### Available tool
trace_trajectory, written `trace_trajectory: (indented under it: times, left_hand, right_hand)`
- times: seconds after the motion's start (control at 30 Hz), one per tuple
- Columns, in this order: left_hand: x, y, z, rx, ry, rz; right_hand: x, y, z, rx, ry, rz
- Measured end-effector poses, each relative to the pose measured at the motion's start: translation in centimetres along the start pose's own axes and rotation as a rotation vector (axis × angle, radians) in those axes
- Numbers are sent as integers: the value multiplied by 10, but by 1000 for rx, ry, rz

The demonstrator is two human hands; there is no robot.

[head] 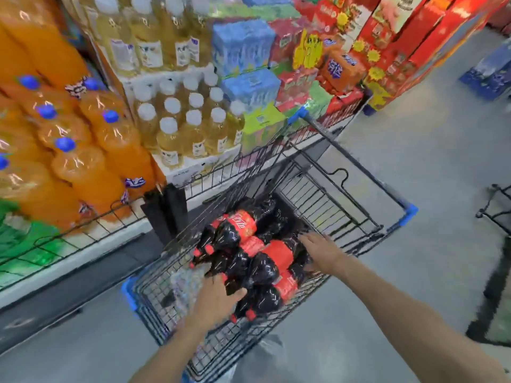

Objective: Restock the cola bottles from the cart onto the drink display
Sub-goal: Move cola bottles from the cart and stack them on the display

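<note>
Grey shop floor (pixel 414 167), lower centre of frame: cola bottles (pixel 257 261) lie piled in wire cart (pixel 318 194); left hand (pixel 215 299) curls onto a bottle neck, right hand (pixel 322 251) rests spread on the pile; drink display (pixel 91 128) at upper left.

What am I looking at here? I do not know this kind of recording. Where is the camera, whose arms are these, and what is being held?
There is no robot. One camera sits on a person's head and looks forward and down, so both arms enter from the bottom edge. In a shop aisle stands a wire cart. In it lie cola bottles, dark with red labels and caps. The left hand rests on the near bottles, fingers curled over them; a firm grip cannot be confirmed. The right hand reaches to the far side of the pile, fingers fairly straight. Left of the cart is the drink display, holding orange bottles and yellow bottles.
</note>
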State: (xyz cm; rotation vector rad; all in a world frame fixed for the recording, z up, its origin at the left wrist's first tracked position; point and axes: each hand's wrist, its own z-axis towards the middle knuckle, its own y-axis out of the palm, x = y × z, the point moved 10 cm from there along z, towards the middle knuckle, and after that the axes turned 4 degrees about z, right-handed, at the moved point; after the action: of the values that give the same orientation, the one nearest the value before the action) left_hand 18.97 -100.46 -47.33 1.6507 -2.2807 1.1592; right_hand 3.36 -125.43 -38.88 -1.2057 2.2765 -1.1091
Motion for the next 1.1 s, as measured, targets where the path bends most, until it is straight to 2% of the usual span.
trace_trajectory:
  times: [0.2,0.3,0.4,0.53,0.8,1.1]
  left_hand:
    - [-2,69,41,-18,-402,-560]
    - [-33,155,76,-37,-635,-922]
    - [-16,209,93,-7,-681,-1351]
    - [50,164,72,204,-701,-1615]
    - [64,162,83,420,-718,-1812]
    - [62,132,83,472,-515,-1825]
  right_hand:
    - [21,32,107,-126,-238,-191]
    - [29,52,129,-193,-336,-296]
    - [35,65,142,-208,-412,-339]
    - [35,69,161,-185,-505,-361]
    - [25,72,186,-221,-595,-317]
    - [28,61,169,-289,-577,-230]
